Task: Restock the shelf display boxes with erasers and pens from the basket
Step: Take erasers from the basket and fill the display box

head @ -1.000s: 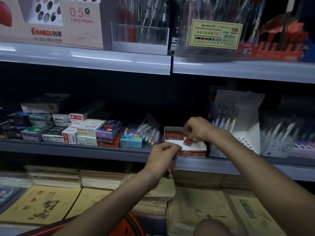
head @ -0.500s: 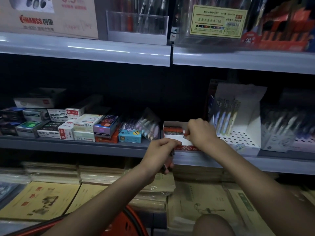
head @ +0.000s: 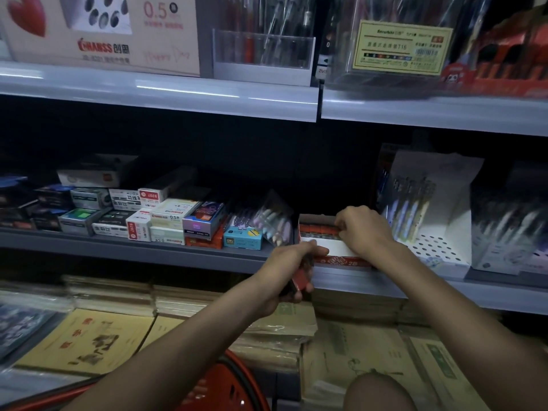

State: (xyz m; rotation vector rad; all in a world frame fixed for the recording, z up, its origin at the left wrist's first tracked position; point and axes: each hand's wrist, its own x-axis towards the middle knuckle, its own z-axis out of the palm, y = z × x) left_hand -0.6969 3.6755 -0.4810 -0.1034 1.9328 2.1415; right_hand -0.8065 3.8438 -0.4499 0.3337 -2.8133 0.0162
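Note:
A white eraser display box with a red patterned front marked 2B sits on the middle shelf. A row of red-wrapped erasers lines its back. My right hand reaches into the box, fingers curled at the eraser row; whether it pinches an eraser is hidden. My left hand hovers just below the shelf edge in front of the box and grips a small bunch of red and dark erasers. The red basket shows at the bottom, under my left forearm.
Small stationery boxes and a bagged pen pack crowd the shelf left of the eraser box. A white pen display box stands right of it. Stacked notebooks fill the lower level. Pen holders stand on the upper shelf.
My right hand moved from the box's front, where it carried an eraser, deeper to the eraser row at the back. My left hand stayed below the shelf edge with its erasers.

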